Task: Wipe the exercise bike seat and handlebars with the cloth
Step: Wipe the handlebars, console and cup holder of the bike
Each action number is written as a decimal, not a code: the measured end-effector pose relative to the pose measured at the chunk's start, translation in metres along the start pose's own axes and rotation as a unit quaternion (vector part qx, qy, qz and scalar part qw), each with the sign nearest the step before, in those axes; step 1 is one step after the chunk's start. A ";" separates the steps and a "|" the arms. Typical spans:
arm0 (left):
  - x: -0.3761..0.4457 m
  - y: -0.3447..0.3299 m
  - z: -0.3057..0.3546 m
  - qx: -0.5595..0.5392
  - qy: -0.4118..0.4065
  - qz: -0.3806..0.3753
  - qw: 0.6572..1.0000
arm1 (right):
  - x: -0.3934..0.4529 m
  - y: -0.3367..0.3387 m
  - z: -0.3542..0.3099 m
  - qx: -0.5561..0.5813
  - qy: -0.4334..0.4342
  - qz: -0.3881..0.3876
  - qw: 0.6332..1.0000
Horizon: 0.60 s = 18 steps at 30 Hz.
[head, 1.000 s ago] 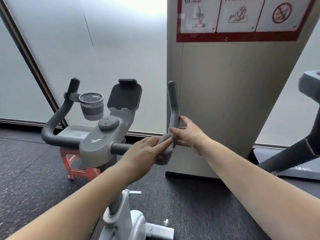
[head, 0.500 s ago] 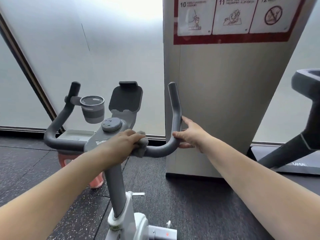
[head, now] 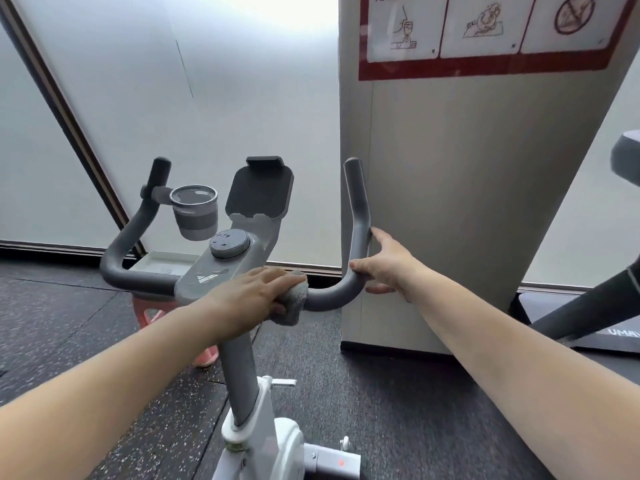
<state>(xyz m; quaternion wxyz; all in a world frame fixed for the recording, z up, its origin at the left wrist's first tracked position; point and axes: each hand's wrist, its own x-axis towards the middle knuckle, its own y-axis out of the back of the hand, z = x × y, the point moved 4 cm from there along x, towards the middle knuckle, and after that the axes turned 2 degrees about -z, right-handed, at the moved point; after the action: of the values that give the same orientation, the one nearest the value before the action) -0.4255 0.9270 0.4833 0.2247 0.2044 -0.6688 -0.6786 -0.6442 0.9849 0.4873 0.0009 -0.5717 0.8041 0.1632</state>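
Observation:
A grey exercise bike stands in front of me, its grey handlebar (head: 332,296) curving up on both sides of a console (head: 221,268). My left hand (head: 256,292) is wrapped around a grey cloth (head: 294,303), pressing it on the bar just right of the console. At the bend where the right horn (head: 358,202) rises, my right hand (head: 384,265) grips the bar. The left horn (head: 138,223) is untouched. The seat is out of view.
A cup holder (head: 195,213) and a dark tablet holder (head: 259,188) sit above the console. A wide grey pillar (head: 467,202) with a red-framed sign stands right behind the right horn. A red stool (head: 149,313) is beyond the bike; another machine (head: 595,306) is at the right.
My left hand slid the cloth leftward along the bar, from the right bend to beside the console. My right hand stayed on the bend.

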 end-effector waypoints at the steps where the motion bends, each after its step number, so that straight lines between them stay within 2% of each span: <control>1: 0.000 0.001 0.000 0.000 0.007 -0.002 1.000 | 0.000 0.003 -0.001 -0.045 0.016 0.030 0.998; 3: -0.002 0.001 -0.001 0.007 0.017 -0.006 1.000 | -0.002 0.008 -0.006 -0.137 0.083 0.105 0.981; 6: -0.012 0.006 -0.001 0.041 0.034 -0.003 0.999 | -0.010 0.010 -0.021 -0.145 0.197 0.148 0.958; 10: -0.024 0.015 -0.002 0.086 0.070 0.013 0.994 | -0.010 -0.004 -0.042 -0.133 0.242 0.071 0.959; 14: -0.033 0.027 -0.017 0.097 0.058 0.067 0.991 | -0.008 -0.028 -0.048 -0.107 0.245 -0.010 0.964; 16: -0.041 0.037 -0.041 -0.009 0.119 0.118 0.986 | -0.007 -0.041 -0.050 -0.102 0.241 -0.035 0.964; 18: -0.048 0.051 -0.065 -0.134 0.196 0.186 0.953 | -0.002 -0.056 -0.054 -0.105 0.238 -0.058 0.964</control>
<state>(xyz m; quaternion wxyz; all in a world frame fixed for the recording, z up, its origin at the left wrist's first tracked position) -0.3471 0.9018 0.5315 0.4990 0.1737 -0.5402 -0.6550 -0.5816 0.9566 0.5238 -0.2408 -0.6365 0.7250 0.1056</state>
